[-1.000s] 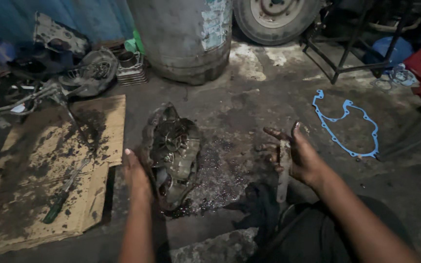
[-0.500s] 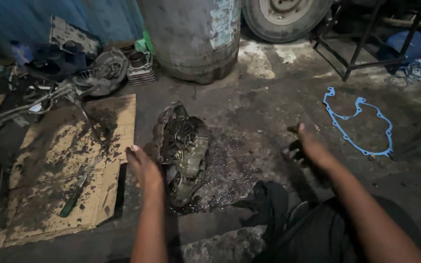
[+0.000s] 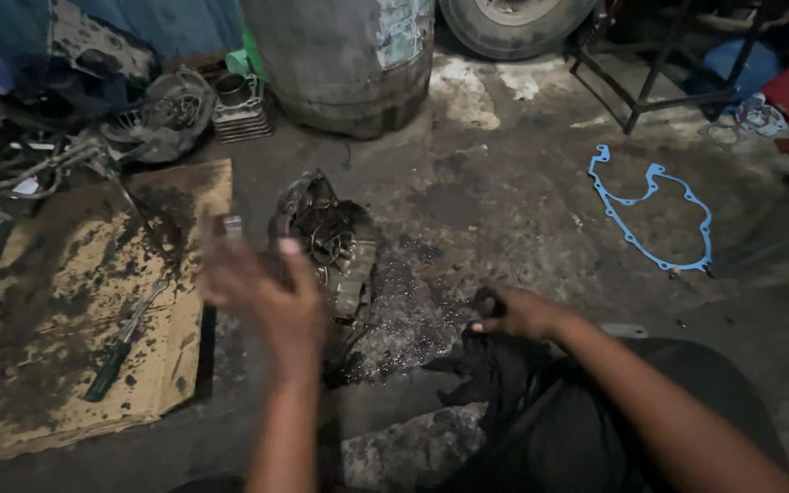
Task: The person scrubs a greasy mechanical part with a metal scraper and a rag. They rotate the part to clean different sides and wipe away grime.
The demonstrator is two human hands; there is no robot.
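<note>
Engine case [image 3: 326,251] lay on the concrete floor [image 3: 504,210], open side up w/ gears showing, sitting in a dark oil patch [image 3: 413,319] — prob. set there so it could drain onto the floor rather than the cardboard [image 3: 66,301] just to its left. Left hand [image 3: 262,288] was raised above the case's near-left edge, blurred, fingers spread and loosely open; something small and pale showed at the fingertips but too smeared to say if it was held, so grip can't be told. Right hand [image 3: 513,312] rested low by the person's knee, fingers curled down onto a black rag [image 3: 495,365], seemingly pinching it, likely to wipe off oil. Green-handled screwdriver [image 3: 116,351] lay on the cardboard, kept off the wet floor and within reach. Blue gasket [image 3: 655,215] lay flat well apart to the right, on dry concrete, away from the oil. Drum [image 3: 349,55], wheel [image 3: 513,23] and other engine parts [image 3: 175,114] stood further back. Vs. 0.5 s before: left hand had lifted off from beside the case and come up toward the camera; right hand, which was stretched out over the floor toward the gasket, had pulled back and dropped onto the rag. Vs. 1 s before: the metal piece seen in the right hand was no longer in it. Case, gasket, screwdriver hadn't moved.
</note>
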